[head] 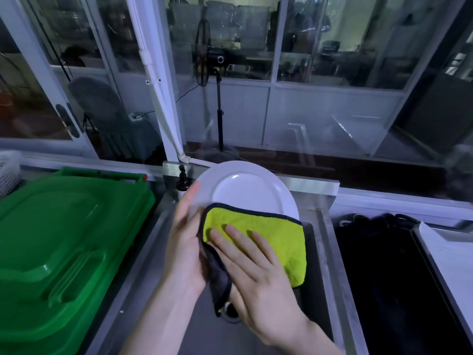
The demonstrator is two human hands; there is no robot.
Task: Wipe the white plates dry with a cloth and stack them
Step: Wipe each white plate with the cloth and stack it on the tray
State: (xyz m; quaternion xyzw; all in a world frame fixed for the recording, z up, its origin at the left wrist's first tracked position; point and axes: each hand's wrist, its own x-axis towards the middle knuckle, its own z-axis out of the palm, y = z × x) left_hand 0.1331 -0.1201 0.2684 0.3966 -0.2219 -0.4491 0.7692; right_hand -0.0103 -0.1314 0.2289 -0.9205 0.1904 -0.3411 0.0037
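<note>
From the head view, the white plate is held up over the steel sink, tilted with its face towards the person. The left hand grasps it by the left rim. The thumb lies on the face side and the other fingers are hidden behind the plate. The right hand lies flat with its fingers straight, pressing a yellow-green microfibre cloth with dark edging against the near part of the plate. A dark flap of the cloth hangs down between the two hands.

This looks to me like mid-wipe. The far half of the face is uncovered, and a small glint there may be water. To do it well, I would sweep the cloth in arcs out to the rim, turn the plate in the left hand to bring the far part under the cloth, then flip it and dry the back and foot ring. The folded flap should be spread so a dry side meets the plate.

No stack of plates shows. A green bin lid sits to the left and a black tub to the right.

I can read no brand, label or writing anywhere.
</note>
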